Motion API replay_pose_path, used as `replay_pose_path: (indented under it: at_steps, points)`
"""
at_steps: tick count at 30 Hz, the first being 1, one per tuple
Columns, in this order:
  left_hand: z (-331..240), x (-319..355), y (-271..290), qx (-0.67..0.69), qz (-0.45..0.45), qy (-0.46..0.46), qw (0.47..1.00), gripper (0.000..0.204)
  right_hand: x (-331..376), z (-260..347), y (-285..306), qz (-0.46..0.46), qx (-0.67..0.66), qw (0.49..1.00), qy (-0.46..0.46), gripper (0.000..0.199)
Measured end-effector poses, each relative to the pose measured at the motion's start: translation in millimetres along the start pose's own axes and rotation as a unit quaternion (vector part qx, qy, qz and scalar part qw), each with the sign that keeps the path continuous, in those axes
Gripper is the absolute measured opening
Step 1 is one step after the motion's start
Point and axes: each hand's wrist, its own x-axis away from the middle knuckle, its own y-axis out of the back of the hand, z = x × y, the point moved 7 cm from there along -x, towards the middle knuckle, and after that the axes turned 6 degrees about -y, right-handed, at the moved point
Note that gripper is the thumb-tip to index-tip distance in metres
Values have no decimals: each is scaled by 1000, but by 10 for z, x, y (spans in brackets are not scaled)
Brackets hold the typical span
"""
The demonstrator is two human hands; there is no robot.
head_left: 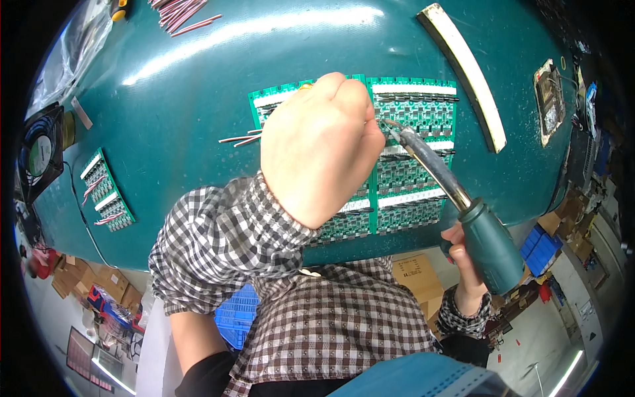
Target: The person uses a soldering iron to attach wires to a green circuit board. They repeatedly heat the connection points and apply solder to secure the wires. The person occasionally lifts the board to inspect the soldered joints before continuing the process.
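My left hand (317, 145) is closed, back upward, over a panel of green circuit boards (413, 172). Its fingertips are hidden, and what they pinch does not show. A few thin red-and-white wires (241, 139) stick out from beneath this hand on its left side; whether they are gripped or lie under it I cannot tell. My right hand (465, 261) is wrapped round the green handle of a soldering iron (493, 248). The iron slants up and left, its tip beside my left hand's fingers, over the boards.
A green mat (178, 119) covers the table. At the far left lie a bundle of red-and-white wires (182, 13) and, lower, a small wired circuit board (108, 190). A black fan (41, 153) stands at the left edge. To the right are a curved white strip (466, 73) and a worn tray (549, 102).
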Motion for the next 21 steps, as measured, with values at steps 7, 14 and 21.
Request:
replay_pose_path:
  at_steps: [7, 14, 21]
  points:
    - [13, 6, -6, -13, 4, 6, 1000, 13, -11, 90, -22, 7, 86, 996, 32, 29]
    - [10, 2, -15, -22, 1, 8, 1000, 12, -9, 107, -29, 4, 107, 993, 52, 30]
    - [1, -1, -15, -21, 1, 5, 1000, 12, 9, 112, -11, -13, 112, 991, 69, 36]
